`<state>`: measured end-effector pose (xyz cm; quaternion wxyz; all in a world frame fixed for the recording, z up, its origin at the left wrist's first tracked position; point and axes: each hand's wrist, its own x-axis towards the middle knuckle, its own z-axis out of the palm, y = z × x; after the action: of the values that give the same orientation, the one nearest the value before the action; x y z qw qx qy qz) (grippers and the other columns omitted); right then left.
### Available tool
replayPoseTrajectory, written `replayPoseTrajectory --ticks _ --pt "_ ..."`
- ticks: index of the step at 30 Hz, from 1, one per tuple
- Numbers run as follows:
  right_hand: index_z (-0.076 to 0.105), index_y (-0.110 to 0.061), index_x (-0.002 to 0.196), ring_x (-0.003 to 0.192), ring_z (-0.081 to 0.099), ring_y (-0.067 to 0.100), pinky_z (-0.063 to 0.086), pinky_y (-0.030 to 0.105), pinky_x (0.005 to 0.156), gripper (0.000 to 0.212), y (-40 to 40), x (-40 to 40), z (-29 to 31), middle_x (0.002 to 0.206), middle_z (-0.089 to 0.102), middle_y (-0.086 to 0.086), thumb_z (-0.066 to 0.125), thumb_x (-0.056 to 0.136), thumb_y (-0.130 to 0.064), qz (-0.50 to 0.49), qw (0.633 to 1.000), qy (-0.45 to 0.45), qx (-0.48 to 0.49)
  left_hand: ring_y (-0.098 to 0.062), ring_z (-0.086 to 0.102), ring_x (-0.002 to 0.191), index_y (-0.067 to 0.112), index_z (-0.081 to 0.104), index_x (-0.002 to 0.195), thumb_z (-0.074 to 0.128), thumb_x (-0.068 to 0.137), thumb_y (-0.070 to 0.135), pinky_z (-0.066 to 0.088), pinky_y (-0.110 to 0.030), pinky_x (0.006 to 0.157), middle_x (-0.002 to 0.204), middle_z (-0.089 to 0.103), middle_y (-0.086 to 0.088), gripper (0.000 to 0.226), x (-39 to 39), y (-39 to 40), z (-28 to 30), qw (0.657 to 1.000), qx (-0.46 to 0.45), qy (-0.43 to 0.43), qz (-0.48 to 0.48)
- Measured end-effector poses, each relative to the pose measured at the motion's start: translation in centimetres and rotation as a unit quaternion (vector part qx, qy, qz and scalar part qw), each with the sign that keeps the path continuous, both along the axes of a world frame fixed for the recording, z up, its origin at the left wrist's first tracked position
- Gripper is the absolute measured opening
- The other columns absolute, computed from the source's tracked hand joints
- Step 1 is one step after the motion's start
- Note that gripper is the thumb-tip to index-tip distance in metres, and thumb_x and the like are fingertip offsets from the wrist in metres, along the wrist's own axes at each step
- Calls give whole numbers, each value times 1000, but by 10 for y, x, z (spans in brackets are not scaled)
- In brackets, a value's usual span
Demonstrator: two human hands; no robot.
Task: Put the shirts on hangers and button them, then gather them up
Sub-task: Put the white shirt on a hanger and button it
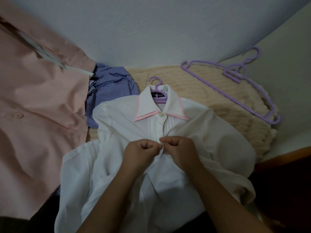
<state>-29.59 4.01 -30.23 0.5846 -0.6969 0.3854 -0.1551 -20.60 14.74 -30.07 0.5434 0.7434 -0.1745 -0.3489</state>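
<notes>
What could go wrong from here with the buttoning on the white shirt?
1. Both hands, left hand and right hand, pinch the placket of the white shirt where the fabric bunches, so the button may miss its hole or go into the wrong one.
2. Pulling could slide the shirt off its hanger; only the hook and neck show.
3. The spare hangers lie interlocked and may snag.

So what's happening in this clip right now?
A person is buttoning a white shirt that already sits on a purple hanger. The top button is done; the left hand and right hand pinch the placket lower down. A pink shirt and striped shirt lie to the left, spare hangers to the right.
</notes>
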Motion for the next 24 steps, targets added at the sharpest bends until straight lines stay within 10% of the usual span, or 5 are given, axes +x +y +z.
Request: replayPoseTrajectory --ticks 10,24 --pt "73 -17 81 62 64 -3 48 9 61 26 -18 8 12 69 68 -11 58 86 4 42 997 -31 61 -19 68 62 -5 70 95 69 74 11 57 -26 59 90 71 -21 26 28 -11 6 941 -15 338 10" --pt "66 -4 103 80 68 28 59 38 68 19 -52 41 16 97 69 13 50 92 -6 -32 939 -62 336 -23 65 56 9 61 91 48 98 35 49 -25 49 86 72 -9 30 60 -36 17 971 92 196 97"
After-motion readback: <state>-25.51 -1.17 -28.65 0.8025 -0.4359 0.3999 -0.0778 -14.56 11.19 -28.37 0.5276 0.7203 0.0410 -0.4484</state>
